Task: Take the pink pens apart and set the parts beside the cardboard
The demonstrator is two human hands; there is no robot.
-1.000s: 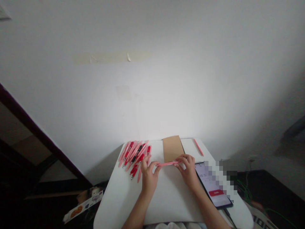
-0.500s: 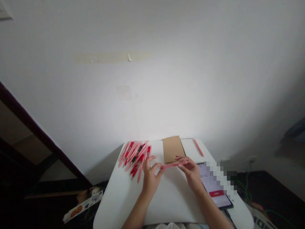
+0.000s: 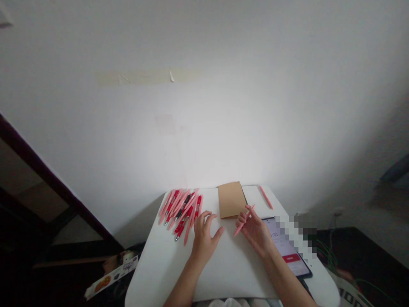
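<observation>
A pink pen [image 3: 240,227] rests slanted in my right hand [image 3: 257,230], whose fingers are curled round it with the palm turned up. My left hand [image 3: 204,234] holds nothing; its thumb and fingers are apart above the white table. Just left of it lies a loose pile of pens [image 3: 180,209], mostly pink, with several red ones and a black one among them. Beyond my right hand is a brown notebook [image 3: 231,199], partly behind the fingertips. A single pink pen [image 3: 266,197] lies by itself at the far right of the table.
A phone [image 3: 287,247] with a lit screen lies at the right side of the white table [image 3: 159,273], partly behind my right forearm. The wall [image 3: 204,128] stands behind the table's far edge. Cables [image 3: 330,256] run on the right, below table height.
My left hand has let go of the pink pen and its fingers have spread. My right hand has turned palm up, tilting the pen from level to slanted.
</observation>
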